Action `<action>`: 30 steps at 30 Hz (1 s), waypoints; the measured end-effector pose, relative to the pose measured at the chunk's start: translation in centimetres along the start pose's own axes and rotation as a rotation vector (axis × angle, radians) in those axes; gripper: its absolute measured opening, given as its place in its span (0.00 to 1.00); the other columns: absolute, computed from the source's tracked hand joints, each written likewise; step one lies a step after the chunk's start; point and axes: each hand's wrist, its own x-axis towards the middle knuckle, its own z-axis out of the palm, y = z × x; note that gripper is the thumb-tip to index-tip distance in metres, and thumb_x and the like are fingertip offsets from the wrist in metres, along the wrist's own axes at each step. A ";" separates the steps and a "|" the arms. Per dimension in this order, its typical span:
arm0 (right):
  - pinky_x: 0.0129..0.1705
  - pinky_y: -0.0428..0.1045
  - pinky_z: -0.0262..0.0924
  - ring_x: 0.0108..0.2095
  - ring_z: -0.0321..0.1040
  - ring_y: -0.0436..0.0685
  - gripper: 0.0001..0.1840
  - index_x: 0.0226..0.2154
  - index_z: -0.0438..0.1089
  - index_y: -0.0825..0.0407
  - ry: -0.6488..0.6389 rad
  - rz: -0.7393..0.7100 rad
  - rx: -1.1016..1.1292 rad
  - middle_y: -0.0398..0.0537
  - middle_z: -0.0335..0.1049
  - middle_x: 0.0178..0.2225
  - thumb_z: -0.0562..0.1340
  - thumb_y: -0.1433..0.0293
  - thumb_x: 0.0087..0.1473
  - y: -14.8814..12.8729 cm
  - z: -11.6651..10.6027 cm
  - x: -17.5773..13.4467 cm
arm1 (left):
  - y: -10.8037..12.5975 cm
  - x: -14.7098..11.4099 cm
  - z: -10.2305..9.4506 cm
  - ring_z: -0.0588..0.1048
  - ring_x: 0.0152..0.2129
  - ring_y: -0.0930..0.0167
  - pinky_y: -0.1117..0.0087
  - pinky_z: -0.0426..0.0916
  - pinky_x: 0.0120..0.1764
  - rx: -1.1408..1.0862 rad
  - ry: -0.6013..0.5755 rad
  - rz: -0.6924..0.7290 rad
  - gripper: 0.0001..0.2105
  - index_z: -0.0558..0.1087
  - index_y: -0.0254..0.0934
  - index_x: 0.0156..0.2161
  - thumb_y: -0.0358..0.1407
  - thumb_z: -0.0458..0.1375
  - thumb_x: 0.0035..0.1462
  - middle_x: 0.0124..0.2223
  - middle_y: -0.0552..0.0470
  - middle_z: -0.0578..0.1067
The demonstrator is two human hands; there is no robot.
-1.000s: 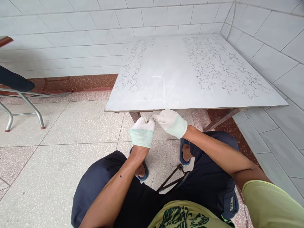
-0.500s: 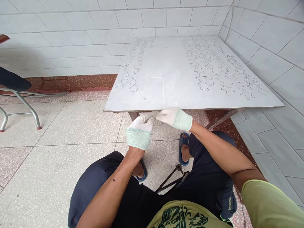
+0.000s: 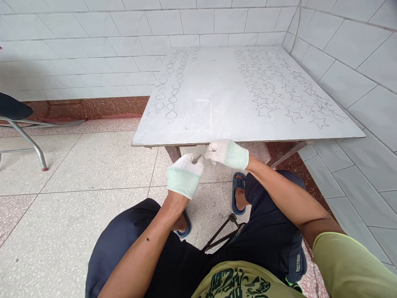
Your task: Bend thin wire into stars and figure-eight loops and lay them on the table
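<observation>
Nearest is the person's green shirt, above dark trousers. Between the knees stands a dark metal frame, and blue slippers rest on the speckled floor.

Beyond the knees, just in front of the desk, the gloved left hand and right hand come close together, tip to tip. The fingers of both are curled, thumb pressed to forefinger, pinching a thin wire. It shows faintly below the fingertips; its course between the hands is too fine to follow.

On the desk, figure-eight wires lie in rows along the left side, and many star-shaped wires cover the right. Behind is a white tiled wall, with a pale cable in the corner.
</observation>
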 end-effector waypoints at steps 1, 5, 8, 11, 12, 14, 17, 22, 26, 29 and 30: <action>0.38 0.47 0.57 0.28 0.69 0.50 0.21 0.20 0.71 0.53 -0.007 -0.001 0.002 0.42 0.77 0.24 0.61 0.68 0.66 0.0 0.1 0.0 | 0.0 -0.1 0.0 0.62 0.22 0.71 0.68 0.53 0.30 0.021 -0.010 0.000 0.17 0.67 0.40 0.23 0.42 0.55 0.64 0.21 0.57 0.61; 0.35 0.47 0.55 0.27 0.67 0.50 0.20 0.22 0.71 0.53 0.031 0.005 -0.012 0.42 0.74 0.24 0.61 0.66 0.66 0.3 0.9 0.3 | -0.5 -0.2 0.2 0.58 0.20 0.71 0.65 0.49 0.29 0.096 0.001 -0.008 0.21 0.57 0.41 0.21 0.43 0.52 0.66 0.20 0.57 0.53; 0.35 0.47 0.51 0.27 0.63 0.49 0.18 0.23 0.68 0.53 0.112 -0.071 -0.069 0.40 0.69 0.24 0.61 0.66 0.65 0.9 1.8 0.4 | -0.7 -0.2 0.4 0.61 0.21 0.70 0.65 0.49 0.29 0.148 0.010 -0.017 0.20 0.58 0.42 0.22 0.42 0.53 0.66 0.20 0.57 0.57; 0.35 0.47 0.50 0.28 0.61 0.49 0.17 0.24 0.66 0.52 0.121 -0.152 -0.069 0.39 0.66 0.24 0.60 0.66 0.66 1.5 2.2 0.4 | -0.6 -0.1 0.5 0.64 0.22 0.68 0.65 0.51 0.30 0.225 0.001 0.015 0.18 0.64 0.42 0.24 0.40 0.52 0.68 0.21 0.55 0.64; 0.35 0.47 0.51 0.28 0.61 0.50 0.17 0.25 0.66 0.52 0.112 -0.161 -0.054 0.39 0.66 0.25 0.59 0.66 0.66 1.6 2.2 0.4 | -0.6 -0.1 0.5 0.66 0.23 0.68 0.65 0.52 0.30 0.261 -0.004 0.032 0.18 0.66 0.41 0.25 0.39 0.52 0.68 0.22 0.54 0.67; 0.35 0.47 0.51 0.28 0.61 0.50 0.15 0.27 0.67 0.52 0.092 -0.161 -0.026 0.40 0.67 0.25 0.59 0.67 0.65 1.6 2.0 0.3 | -0.5 -0.2 0.7 0.70 0.26 0.67 0.65 0.54 0.31 0.347 -0.004 0.062 0.17 0.70 0.41 0.27 0.38 0.51 0.70 0.25 0.52 0.72; 0.35 0.47 0.51 0.29 0.60 0.50 0.14 0.26 0.64 0.52 0.091 -0.170 -0.029 0.40 0.64 0.25 0.58 0.68 0.64 1.3 1.9 0.2 | -0.6 -0.3 1.1 0.75 0.30 0.64 0.65 0.55 0.33 0.462 0.037 0.093 0.17 0.74 0.41 0.29 0.38 0.52 0.70 0.30 0.48 0.79; 0.37 0.48 0.51 0.30 0.59 0.51 0.14 0.25 0.58 0.50 0.094 -0.218 -0.069 0.40 0.60 0.26 0.54 0.71 0.64 1.3 2.0 0.4 | -0.7 -0.5 1.7 0.78 0.32 0.62 0.63 0.56 0.34 0.535 0.063 0.093 0.17 0.77 0.40 0.31 0.39 0.51 0.71 0.33 0.44 0.81; 0.38 0.48 0.52 0.30 0.59 0.51 0.14 0.25 0.58 0.50 0.093 -0.264 -0.072 0.41 0.61 0.27 0.53 0.71 0.64 1.7 2.1 0.4 | -0.6 -0.8 1.9 0.78 0.32 0.62 0.64 0.56 0.34 0.558 0.058 0.103 0.18 0.79 0.40 0.32 0.39 0.51 0.71 0.33 0.44 0.82; 0.39 0.48 0.54 0.31 0.60 0.52 0.14 0.27 0.62 0.51 0.065 -0.267 -0.036 0.42 0.64 0.28 0.54 0.69 0.65 2.1 1.9 0.4 | -0.4 -1.1 2.0 0.78 0.33 0.62 0.64 0.58 0.34 0.565 0.039 0.126 0.18 0.80 0.40 0.34 0.37 0.51 0.71 0.33 0.44 0.82; 0.39 0.48 0.54 0.31 0.61 0.52 0.13 0.27 0.63 0.51 0.053 -0.269 -0.023 0.42 0.65 0.29 0.55 0.68 0.65 2.2 1.8 0.4 | -0.4 -1.2 2.0 0.78 0.33 0.62 0.64 0.58 0.34 0.572 0.032 0.127 0.18 0.80 0.40 0.34 0.37 0.51 0.71 0.33 0.44 0.82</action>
